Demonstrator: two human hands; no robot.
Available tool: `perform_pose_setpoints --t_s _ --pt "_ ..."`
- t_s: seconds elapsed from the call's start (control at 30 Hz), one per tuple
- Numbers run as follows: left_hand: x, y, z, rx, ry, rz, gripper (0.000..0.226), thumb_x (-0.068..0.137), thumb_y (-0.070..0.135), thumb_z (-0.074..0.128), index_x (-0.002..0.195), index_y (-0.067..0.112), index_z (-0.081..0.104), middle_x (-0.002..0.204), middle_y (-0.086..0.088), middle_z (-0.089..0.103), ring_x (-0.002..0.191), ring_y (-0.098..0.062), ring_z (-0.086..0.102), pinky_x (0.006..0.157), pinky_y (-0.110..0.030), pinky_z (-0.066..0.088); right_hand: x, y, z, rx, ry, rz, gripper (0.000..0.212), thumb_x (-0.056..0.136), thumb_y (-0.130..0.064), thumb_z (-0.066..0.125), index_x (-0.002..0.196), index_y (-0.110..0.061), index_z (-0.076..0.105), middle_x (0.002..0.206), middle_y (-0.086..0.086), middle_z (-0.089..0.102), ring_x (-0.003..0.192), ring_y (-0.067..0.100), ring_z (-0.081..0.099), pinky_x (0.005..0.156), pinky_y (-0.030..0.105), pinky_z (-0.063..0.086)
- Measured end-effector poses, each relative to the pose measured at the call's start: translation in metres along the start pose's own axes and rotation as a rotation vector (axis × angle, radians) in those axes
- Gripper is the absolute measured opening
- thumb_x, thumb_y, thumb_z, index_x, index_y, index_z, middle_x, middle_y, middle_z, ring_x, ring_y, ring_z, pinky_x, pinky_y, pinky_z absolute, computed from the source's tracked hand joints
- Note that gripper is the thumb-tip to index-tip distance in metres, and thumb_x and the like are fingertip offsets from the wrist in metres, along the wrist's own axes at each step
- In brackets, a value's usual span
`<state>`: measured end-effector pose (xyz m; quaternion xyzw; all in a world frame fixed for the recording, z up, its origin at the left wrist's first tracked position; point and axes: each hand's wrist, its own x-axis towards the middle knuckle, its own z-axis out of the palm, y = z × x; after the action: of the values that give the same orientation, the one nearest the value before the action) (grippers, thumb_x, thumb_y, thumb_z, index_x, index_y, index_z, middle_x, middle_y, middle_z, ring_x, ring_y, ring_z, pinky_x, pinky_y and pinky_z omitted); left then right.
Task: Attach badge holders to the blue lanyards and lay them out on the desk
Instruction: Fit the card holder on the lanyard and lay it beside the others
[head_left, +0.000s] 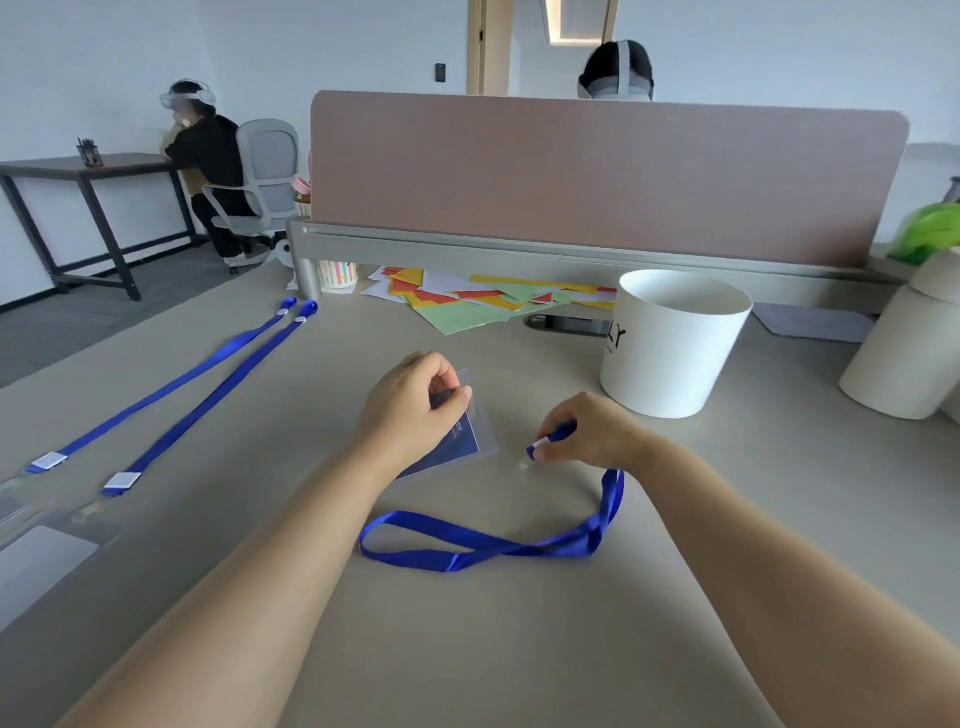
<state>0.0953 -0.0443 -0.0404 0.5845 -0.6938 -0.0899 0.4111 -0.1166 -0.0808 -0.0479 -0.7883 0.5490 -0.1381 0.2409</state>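
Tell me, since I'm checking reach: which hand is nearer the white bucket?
Right. The right hand sits just below-left of the white bucket; the left hand is farther left.

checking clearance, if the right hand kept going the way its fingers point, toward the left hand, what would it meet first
Probably the clear badge holder that the left hand holds; the right hand, pinching the blue lanyard's clip end, sits just beside its edge.

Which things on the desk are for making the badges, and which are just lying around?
For the badges:
- badge holder pinched in the left hand
- blue lanyard, its clip end in the right hand
- two finished lanyards laid out at the left

Just lying around:
- white bucket
- coloured paper sheets
- striped paper cup
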Motion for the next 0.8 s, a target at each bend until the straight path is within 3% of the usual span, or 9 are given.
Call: perform_pose_setpoints --t_s 0.13,0.3,0.43,0.63,0.8 --pt "0.005 0.022 0.013 -0.105 -0.159 -0.012 0.014 0.084 0.023 0.062 0.077 0.018 0.051 0.071 0.007 0.055 0.064 -0.009 0.051 0.060 -0.022 0.042 -0.021 0.015 -0.011 0.163 0.081 0.048 0.010 0.078 -0.021 0.067 0.076 -0.011 0.066 0.068 -0.003 0.057 0.061 0.010 0.047 0.059 0.020 0.038" --pt "0.005 0.052 0.038 -0.173 -0.224 0.024 0.015 0.084 0.020 0.061 0.075 0.021 0.050 0.072 0.008 0.054 0.065 -0.008 0.050 0.059 -0.018 0.039 -0.048 0.034 -0.030 0.569 0.246 0.085 0.019 0.081 -0.006 0.062 0.065 -0.011 0.052 0.090 0.017 0.072 0.069 0.019 0.068 0.061 0.023 0.052" --pt "0.000 0.073 0.058 -0.199 -0.278 0.093 0.011 0.083 0.018 0.062 0.084 0.018 0.051 0.084 0.007 0.056 0.082 -0.012 0.058 0.070 -0.023 0.048 -0.069 0.048 -0.041 0.765 0.338 0.063 0.029 0.081 -0.001 0.065 0.063 -0.012 0.045 0.082 0.012 0.073 0.063 0.016 0.070 0.058 0.019 0.053" --pt "0.007 0.092 0.075 -0.247 -0.244 0.132 0.018 0.081 0.016 0.063 0.078 0.025 0.048 0.087 0.008 0.056 0.088 -0.015 0.059 0.079 -0.035 0.050 -0.075 0.058 -0.047 1.030 0.408 0.047 0.030 0.080 0.005 0.064 0.064 -0.011 0.044 0.072 0.007 0.074 0.066 0.019 0.071 0.060 0.020 0.055" --pt "0.006 0.092 0.087 -0.213 -0.256 0.212 0.021 0.079 0.017 0.067 0.086 0.021 0.048 0.091 0.007 0.053 0.091 -0.015 0.054 0.081 -0.028 0.046 -0.076 0.067 -0.032 1.018 0.450 0.048 0.020 0.081 0.006 0.062 0.078 -0.013 0.054 0.071 0.005 0.070 0.066 0.018 0.066 0.065 0.022 0.055"
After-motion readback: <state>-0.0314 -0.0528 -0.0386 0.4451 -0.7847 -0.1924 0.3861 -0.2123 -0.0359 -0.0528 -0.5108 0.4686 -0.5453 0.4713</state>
